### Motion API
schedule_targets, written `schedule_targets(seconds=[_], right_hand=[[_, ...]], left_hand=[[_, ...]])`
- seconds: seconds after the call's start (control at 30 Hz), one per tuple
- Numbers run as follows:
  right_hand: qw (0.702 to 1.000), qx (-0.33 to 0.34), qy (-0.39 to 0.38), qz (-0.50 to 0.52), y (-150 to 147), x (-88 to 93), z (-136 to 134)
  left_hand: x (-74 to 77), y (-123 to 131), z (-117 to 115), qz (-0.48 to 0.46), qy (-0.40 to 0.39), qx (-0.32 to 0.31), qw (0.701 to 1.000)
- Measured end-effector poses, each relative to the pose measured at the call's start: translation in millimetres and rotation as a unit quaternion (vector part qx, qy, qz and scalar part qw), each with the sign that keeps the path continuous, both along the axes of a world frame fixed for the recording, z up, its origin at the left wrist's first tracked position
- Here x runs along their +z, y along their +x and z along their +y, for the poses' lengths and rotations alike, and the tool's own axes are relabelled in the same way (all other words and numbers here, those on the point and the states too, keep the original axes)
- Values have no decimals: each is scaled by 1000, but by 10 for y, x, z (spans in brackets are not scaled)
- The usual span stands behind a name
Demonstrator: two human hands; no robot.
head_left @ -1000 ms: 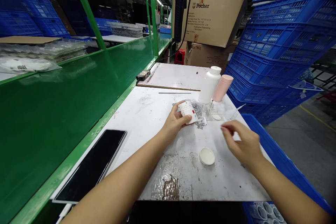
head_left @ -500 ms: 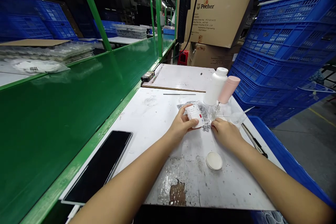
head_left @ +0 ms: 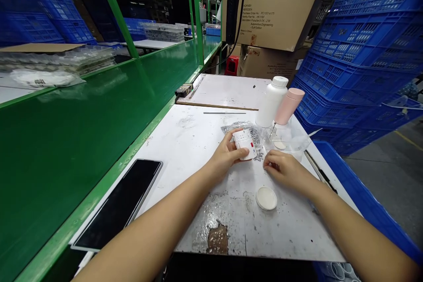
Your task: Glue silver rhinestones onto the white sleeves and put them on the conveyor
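My left hand [head_left: 228, 152] is closed around a small white plastic part [head_left: 245, 143] with a red mark on it, tilted above the table. Just right of it, my right hand [head_left: 280, 165] is pinched close to the tabletop; whatever its fingertips hold is too small to make out. Between and behind the hands lie tiny loose metal pieces [head_left: 258, 156] and a clear bag [head_left: 255, 134] full of more. A thin tool with a dark shaft [head_left: 272, 129] stands near a clear plastic tray [head_left: 292, 142] beyond my right hand. Nearer to me sits a round white lid [head_left: 266, 198].
A white bottle [head_left: 271, 103] and a pink bottle [head_left: 289, 106] stand at the back. A thin metal rod [head_left: 224, 113] lies across the table. A phone [head_left: 119, 205] is at left, beside the green conveyor [head_left: 99, 132]. Blue crates [head_left: 357, 48] rise at right; a cutter [head_left: 320, 172] lies along the right edge.
My right hand has drawn back from beside the thin tool, toward me, with its fingers pinched. The left hand still holds the white part. The view has shifted slightly.
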State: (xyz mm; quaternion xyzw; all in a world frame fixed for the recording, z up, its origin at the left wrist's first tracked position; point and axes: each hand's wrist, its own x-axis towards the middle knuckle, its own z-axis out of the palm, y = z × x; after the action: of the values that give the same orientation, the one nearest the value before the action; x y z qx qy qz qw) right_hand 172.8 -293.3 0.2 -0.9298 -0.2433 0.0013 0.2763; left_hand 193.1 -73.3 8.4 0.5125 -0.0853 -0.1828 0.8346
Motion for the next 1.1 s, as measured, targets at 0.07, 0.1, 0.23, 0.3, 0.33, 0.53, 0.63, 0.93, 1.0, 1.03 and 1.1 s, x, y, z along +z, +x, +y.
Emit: schedule_targets(seconds=[0.07, 0.1, 0.23, 0.3, 0.33, 0.53, 0.63, 0.93, 1.0, 1.03, 1.1], right_hand=[[1000, 7, 9, 1, -2, 10, -14], [1000, 9, 14, 4, -4, 15, -22], [999, 21, 22, 13, -6, 24, -38], [999, 28, 21, 17, -3, 22, -36], [999, 29, 20, 19, -2, 21, -33], [999, 8, 15, 35, -8, 33, 9], [999, 1, 3, 33, -18, 32, 29], [986, -45, 91, 131, -55, 38, 50], [960, -52, 172, 217, -57, 54, 56], [938, -53, 218, 263, -57, 65, 58], [888, -49, 307, 338, -57, 89, 58]], left_hand=[[-5, -5, -5, 0, -2, 0, 1000], [-7, -7, -7, 1, -3, 0, 1000], [-10, -7, -9, 1, -6, 0, 1000], [-11, -5, -9, 2, -4, 0, 1000], [-11, -5, -8, 2, -3, 1, 1000], [-23, 0, -10, 0, 2, -3, 1000], [-31, 2, -13, -3, 2, -5, 1000], [-23, 0, -17, -1, 8, 0, 1000], [-21, 0, -15, 0, 8, 0, 1000], [-19, 0, -14, 0, 8, 0, 1000], [-13, -2, -12, 1, 6, -2, 1000]])
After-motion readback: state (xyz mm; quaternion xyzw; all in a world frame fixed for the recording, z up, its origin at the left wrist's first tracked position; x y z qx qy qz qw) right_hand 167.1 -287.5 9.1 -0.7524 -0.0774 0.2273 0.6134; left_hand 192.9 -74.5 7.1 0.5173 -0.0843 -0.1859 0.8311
